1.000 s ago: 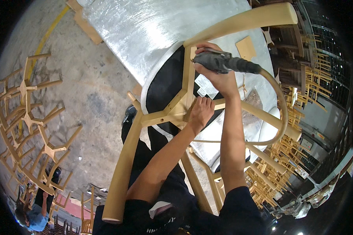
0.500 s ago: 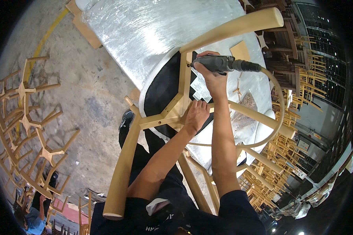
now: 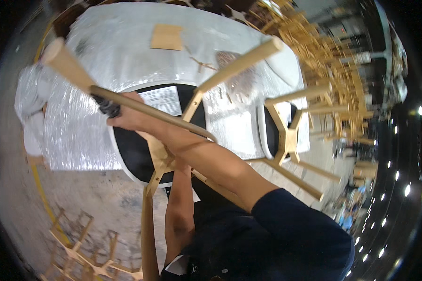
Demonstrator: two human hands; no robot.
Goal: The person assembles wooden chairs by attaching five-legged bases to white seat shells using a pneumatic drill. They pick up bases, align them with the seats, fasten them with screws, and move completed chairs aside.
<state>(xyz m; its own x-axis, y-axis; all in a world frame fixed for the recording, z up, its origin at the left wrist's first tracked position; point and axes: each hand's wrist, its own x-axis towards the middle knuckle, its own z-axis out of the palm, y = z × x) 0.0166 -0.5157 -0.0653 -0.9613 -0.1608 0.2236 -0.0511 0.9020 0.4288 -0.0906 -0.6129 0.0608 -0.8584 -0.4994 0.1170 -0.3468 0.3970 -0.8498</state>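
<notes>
Wrapped table [image 3: 98, 51]; upturned chair [image 3: 132, 146] over its near edge. Hose [image 3: 159, 113] passes chair leg [image 3: 69, 66] and right forearm [image 3: 199, 147]; a snag could wrench the dark tool [image 3: 109, 107]. Right hand [image 3: 129, 115] clenched round tool; left hand [image 3: 180, 162] mostly hidden, grip cannot be told. White label [image 3: 165, 100] on chair's underside, print illegible.

White label [image 3: 165, 100], flat on the black underside of the upturned chair seat [image 3: 133, 149]: rows of fine dark print, too small to read. Dark shirt [image 3: 295, 229] of the wearer: small pale lettering [image 3: 194, 268] low in view, blurred, not legible as a word. No readable text recorded anywhere.
</notes>
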